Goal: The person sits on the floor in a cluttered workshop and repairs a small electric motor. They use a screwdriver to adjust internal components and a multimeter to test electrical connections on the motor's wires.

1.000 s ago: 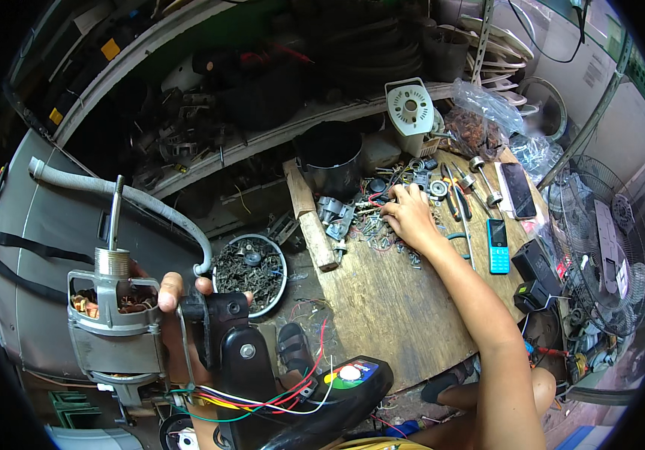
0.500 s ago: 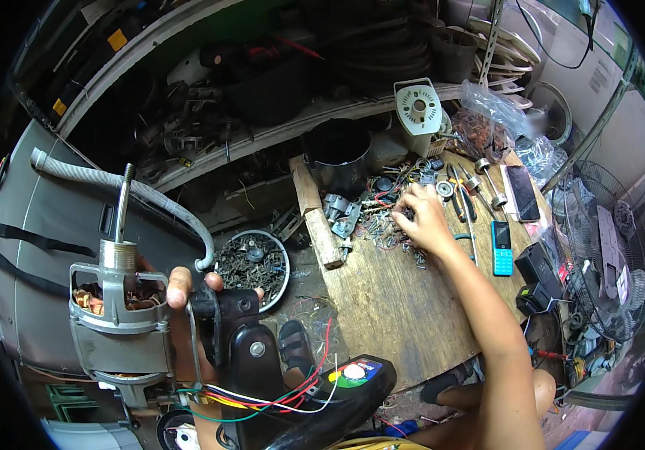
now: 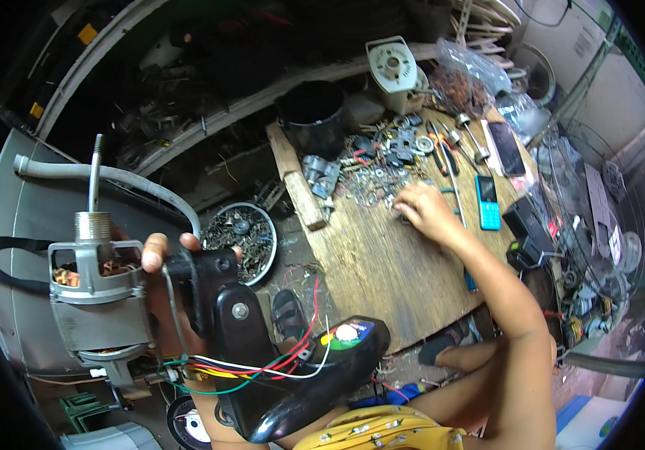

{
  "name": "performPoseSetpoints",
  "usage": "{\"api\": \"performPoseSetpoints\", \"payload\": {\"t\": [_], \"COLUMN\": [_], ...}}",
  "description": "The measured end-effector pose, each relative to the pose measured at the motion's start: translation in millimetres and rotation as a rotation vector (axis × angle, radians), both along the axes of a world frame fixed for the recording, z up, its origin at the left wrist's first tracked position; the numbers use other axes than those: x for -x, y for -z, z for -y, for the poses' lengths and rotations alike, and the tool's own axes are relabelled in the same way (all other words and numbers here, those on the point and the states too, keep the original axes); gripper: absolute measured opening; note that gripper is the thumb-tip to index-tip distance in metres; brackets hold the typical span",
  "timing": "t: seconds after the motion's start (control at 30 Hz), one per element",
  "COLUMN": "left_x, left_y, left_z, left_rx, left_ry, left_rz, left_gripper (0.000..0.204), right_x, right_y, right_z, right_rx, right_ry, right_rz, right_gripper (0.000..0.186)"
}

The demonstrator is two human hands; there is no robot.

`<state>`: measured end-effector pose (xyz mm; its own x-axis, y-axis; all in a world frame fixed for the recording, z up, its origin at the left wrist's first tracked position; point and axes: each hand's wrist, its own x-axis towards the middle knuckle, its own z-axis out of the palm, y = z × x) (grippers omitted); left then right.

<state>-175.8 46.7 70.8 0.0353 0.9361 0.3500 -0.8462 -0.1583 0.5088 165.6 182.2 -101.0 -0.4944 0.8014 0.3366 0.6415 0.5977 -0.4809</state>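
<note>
My left hand (image 3: 156,253) is closed around a fan motor assembly: a metal motor (image 3: 99,322) with upright threaded shaft, joined to a black bracket (image 3: 232,300) and a black housing (image 3: 322,397) with a coloured panel and loose red, white, yellow and green wires. My right hand (image 3: 431,217) is over the wooden board (image 3: 382,277), just below a pile of screws and small metal parts (image 3: 382,172); its fingers are curled, and whatever they hold is hidden. Pliers (image 3: 442,150), a long screwdriver (image 3: 453,180) and a teal phone (image 3: 489,202) lie to the right.
A tub of metal scraps (image 3: 262,262) stands on the floor left of the board; a black bucket (image 3: 311,116) is behind it. A dark smartphone (image 3: 506,150), chargers (image 3: 525,232) and wire fan guards (image 3: 600,195) crowd the right. A shelf (image 3: 232,112) runs across the back.
My right hand has drawn back from the parts pile toward me, fingers curled. The view has shifted, with the board higher in the picture. My left hand still grips the motor assembly.
</note>
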Motion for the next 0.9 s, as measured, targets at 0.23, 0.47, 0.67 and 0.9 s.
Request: {"api": "performPoseSetpoints", "payload": {"t": [0.23, 0.47, 0.67, 0.9], "left_x": [-7, -5, -14, -17], "left_y": [-7, -15, -6, -1], "left_z": [8, 6, 4, 3], "left_rx": [0.045, -0.127, -0.169, -0.216], "left_ry": [-0.056, 0.097, -0.046, -0.078], "left_rz": [-0.039, -0.204, -0.138, -0.144], "left_gripper": [0.01, 0.021, 0.02, 0.018], "right_x": [-3, 17, 30, 46], "right_y": [1, 16, 18, 14], "right_z": [13, 19, 7, -15], "right_rx": [0.06, -0.043, -0.029, 0.146], "right_ry": [-0.075, -0.168, -0.065, -0.009], "right_rz": [0.13, 0.199, 0.091, 0.03], "right_gripper": [0.011, 0.014, 0.013, 0.011]}}
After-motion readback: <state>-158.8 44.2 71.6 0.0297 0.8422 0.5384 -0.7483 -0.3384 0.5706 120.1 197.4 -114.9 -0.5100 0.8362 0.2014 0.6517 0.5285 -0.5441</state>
